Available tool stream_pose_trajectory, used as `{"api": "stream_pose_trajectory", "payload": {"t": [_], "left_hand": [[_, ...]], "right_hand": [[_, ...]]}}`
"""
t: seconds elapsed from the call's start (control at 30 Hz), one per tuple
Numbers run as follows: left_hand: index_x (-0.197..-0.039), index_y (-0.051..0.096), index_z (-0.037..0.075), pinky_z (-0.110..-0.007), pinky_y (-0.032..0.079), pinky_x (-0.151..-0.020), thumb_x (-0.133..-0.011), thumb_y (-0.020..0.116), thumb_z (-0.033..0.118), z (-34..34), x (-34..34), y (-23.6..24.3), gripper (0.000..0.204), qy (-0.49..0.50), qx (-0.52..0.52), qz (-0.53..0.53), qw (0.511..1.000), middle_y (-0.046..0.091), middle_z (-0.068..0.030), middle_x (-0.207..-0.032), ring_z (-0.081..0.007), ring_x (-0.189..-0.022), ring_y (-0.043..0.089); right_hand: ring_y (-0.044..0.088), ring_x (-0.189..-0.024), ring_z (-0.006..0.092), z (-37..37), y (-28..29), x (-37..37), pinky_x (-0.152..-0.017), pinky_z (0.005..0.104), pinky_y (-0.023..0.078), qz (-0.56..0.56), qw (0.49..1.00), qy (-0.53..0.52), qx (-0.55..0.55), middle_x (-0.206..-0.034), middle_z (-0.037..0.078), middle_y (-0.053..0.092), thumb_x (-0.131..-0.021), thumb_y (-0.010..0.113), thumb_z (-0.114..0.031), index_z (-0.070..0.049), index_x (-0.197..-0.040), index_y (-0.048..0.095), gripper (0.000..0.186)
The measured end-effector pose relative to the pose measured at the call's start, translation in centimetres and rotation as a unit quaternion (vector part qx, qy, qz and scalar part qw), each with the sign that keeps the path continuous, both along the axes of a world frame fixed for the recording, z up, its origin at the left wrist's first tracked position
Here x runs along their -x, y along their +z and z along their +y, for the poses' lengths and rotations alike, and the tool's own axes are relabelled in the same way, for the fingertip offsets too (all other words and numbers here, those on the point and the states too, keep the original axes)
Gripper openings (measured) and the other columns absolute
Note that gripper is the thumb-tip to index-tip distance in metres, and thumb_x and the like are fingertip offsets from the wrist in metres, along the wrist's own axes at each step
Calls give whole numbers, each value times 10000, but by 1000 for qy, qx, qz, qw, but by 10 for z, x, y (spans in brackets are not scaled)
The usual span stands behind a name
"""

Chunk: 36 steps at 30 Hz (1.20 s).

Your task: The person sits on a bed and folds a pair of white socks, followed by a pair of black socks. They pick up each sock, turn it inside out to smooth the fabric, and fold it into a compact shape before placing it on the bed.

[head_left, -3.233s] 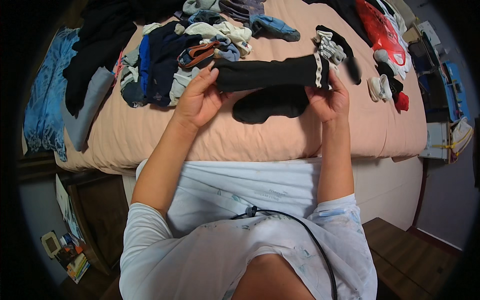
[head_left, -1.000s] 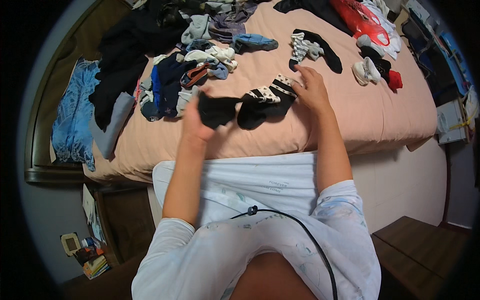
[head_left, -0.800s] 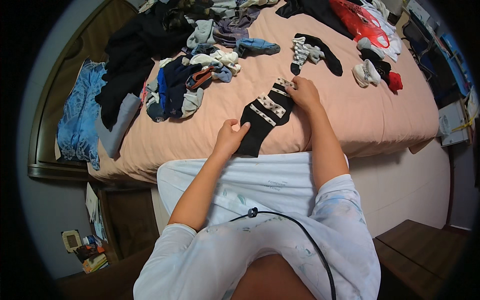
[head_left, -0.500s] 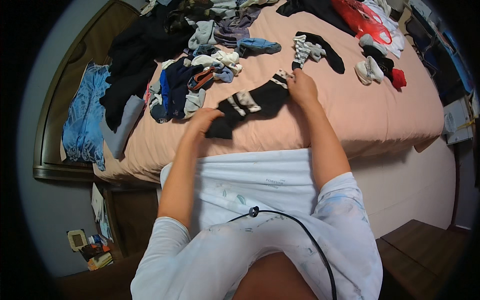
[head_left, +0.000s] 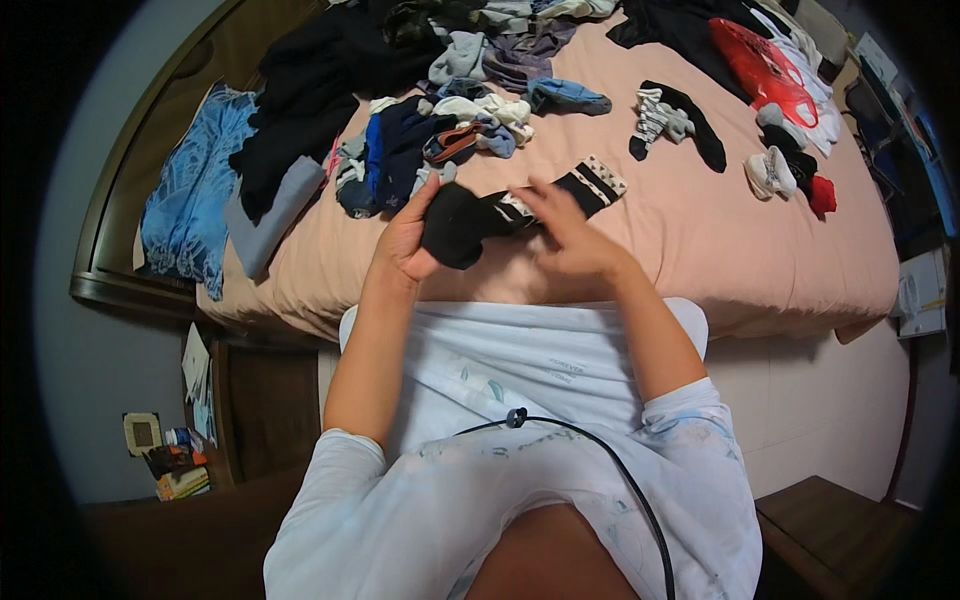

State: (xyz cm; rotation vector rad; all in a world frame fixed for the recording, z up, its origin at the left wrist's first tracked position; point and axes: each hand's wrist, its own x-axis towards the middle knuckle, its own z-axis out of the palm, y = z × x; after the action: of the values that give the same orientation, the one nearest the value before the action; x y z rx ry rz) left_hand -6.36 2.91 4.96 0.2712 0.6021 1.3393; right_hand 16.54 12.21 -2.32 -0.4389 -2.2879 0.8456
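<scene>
My left hand (head_left: 404, 236) grips the toe end of a black sock (head_left: 458, 228), thumb up along its side. The sock stretches to the right above the near part of the bed, and its cuff, with black and cream patterned bands, points away to the far right. Over the sock's middle is my right hand (head_left: 575, 238), slightly blurred, with its fingers stretched out and apart. Whether those fingers touch the fabric is hard to see. Just beyond my left hand lies a pile of mixed socks (head_left: 400, 150).
The bed's peach sheet (head_left: 690, 240) bears a striped sock (head_left: 655, 118) beside a black one, several bundled socks (head_left: 770, 172), and a red plastic bag (head_left: 765, 70). Dark clothes (head_left: 320, 80) and blue lace fabric (head_left: 195, 190) lie left, near the wooden headboard (head_left: 120, 210).
My right hand has let go of the patterned cuff and moved left over the sock's middle. My left hand has raised the toe end and turned it. The view has shifted slightly.
</scene>
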Motion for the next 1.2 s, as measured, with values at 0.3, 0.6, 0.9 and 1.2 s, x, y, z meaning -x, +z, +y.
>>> {"api": "stream_pose_trajectory", "payload": {"t": [0.3, 0.6, 0.9, 1.2], "left_hand": [[-1006, 561, 36, -264, 554, -704, -906, 592, 82, 3, 8, 49, 115, 150, -98, 240, 954, 662, -78, -929, -156, -792, 661], [-906, 530, 72, -230, 532, -654, -834, 608, -42, 13, 11, 24, 156, 175, -111, 324, 923, 633, -43, -845, -123, -713, 627], [-1034, 584, 60, -171, 324, -390, -884, 626, 69, 34, -21, -9, 156, 212, -74, 424, 877, 592, 30, -724, -18, -476, 447], [-869, 556, 109, -183, 348, -387, -886, 651, 194, 41, -16, -65, 129, 141, 57, 400, 904, 526, 40, -647, -39, -445, 426]], "right_hand": [[612, -779, 113, 14, 13, -9, -750, 259, 497, 202, 802, 94, 554, -885, 19, 642, -762, 687, -63, -73, -965, 592, 223], [642, -914, 168, 51, 22, -57, -826, 288, 534, 293, 772, 59, 561, -1047, 83, 638, -723, 598, 58, -20, -1200, 537, 487], [636, -890, 164, 74, 10, -60, -799, 259, 522, 435, 762, -66, 474, -1028, 91, 646, -812, 540, 106, 1, -1203, 545, 405], [617, -813, 141, 97, -10, -50, -735, 250, 508, 306, 833, -181, 425, -930, 86, 645, -792, 539, 95, 29, -1182, 574, 397]]}}
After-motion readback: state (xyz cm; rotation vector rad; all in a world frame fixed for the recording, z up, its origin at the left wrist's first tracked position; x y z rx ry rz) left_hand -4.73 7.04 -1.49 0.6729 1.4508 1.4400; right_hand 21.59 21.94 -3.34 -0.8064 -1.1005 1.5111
